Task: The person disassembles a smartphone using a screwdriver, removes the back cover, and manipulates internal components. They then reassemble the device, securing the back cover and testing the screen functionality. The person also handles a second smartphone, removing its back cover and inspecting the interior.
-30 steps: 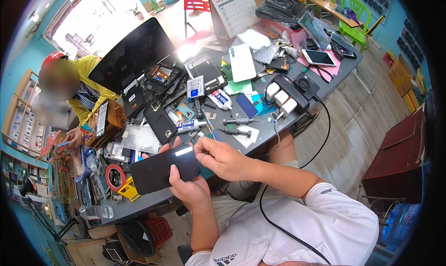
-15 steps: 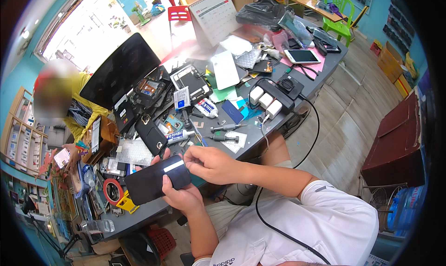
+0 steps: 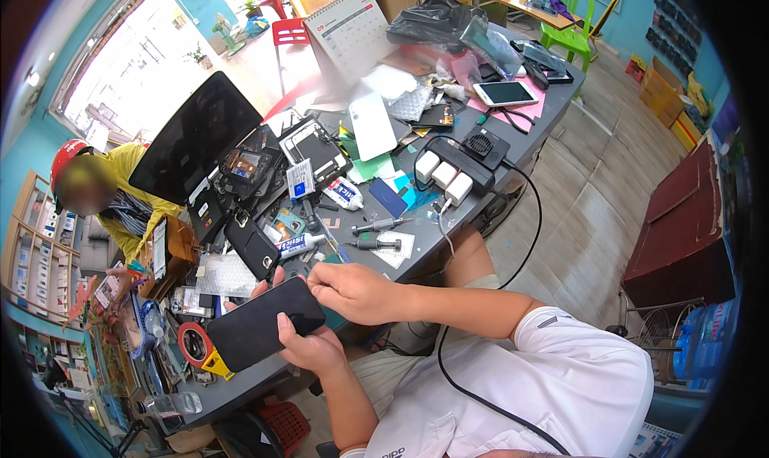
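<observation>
At the desk (image 3: pixel 240 387), the left hand (image 3: pixel 311 349) grasps a black phone (image 3: pixel 258 328); beside it, the right hand (image 3: pixel 352 291) curls its fingers, grip unclear.

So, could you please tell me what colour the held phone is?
The phone is black, best seen in the head view.

The phone (image 3: pixel 260 323) is black, the shirt (image 3: pixel 513 390) white, the chair (image 3: pixel 561 38) green.
</observation>
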The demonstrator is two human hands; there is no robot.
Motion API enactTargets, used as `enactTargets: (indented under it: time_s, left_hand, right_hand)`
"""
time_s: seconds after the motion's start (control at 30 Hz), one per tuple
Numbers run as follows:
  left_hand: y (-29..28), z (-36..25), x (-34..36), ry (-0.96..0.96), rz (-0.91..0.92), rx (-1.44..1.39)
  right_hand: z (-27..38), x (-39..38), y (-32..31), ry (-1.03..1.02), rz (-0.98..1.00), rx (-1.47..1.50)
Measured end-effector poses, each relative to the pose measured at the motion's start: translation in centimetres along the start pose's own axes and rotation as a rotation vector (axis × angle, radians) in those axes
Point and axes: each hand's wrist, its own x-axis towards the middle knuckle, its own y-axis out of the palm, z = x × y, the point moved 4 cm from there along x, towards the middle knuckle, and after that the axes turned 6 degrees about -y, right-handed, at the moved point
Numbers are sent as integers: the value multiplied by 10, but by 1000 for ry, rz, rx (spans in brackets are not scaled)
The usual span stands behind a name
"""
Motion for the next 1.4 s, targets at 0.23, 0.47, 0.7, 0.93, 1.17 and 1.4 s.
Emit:
enactTargets:
  time_s: [0.23, 0.47, 0.7, 0.93, 1.17, 1.4]
  left_hand:
    - [-2, 1, 1, 8, -7, -7]
    - [1, 1, 0, 0, -55, -7]
    - [5, -6, -1, 27, -48, 7]
    - [7, -6, -2, 28, -60, 7]
    - [6, -4, -3, 26, -40, 20]
    - [8, -1, -3, 47, -58, -36]
  right_hand:
    - [3, -2, 2, -91, -64, -93]
    - [-2, -2, 2, 0, 22, 36]
    - [-1, -1, 4, 37, 49, 241]
    - [-3, -4, 7, 95, 57, 349]
    - [3, -8, 12, 250, 33, 423]
    - [-1, -11, 14, 147, -42, 286]
